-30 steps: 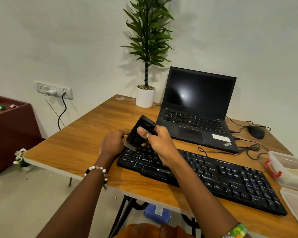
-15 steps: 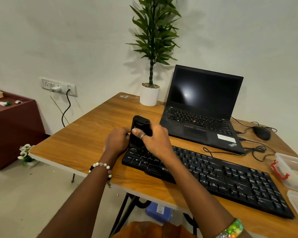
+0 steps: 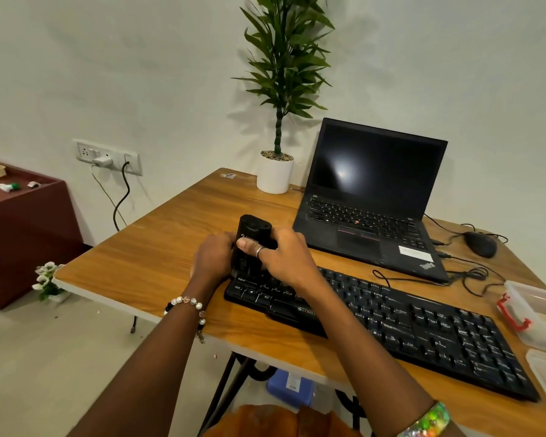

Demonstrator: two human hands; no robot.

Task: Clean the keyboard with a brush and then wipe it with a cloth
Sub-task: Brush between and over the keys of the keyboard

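Nearest to us, our two forearms reach out over the front edge of the wooden table, and both meet at the left end of the black keyboard, which lies slantwise along that edge so its keys face us. Our right hand is wrapped over the black brush, its ringed finger laid across the body, and our left hand closes on the brush from the other side; we judge that two hands are used to steady it and press it down. The brush stands nearly upright with its lower end on the keys at the keyboard's far left corner; the bristles themselves are hidden behind our fingers, so we cannot tell how they meet the keys. Starting at one end probably lets us work along the rows toward the right, most of which lies untouched. At the right edge sits a clear plastic container with a red clasp; no cloth can be made out, so the wiping step looks some way off. Behind the keyboard stands an open laptop with a dark screen, a mouse to its right, and a potted plant at the wall.
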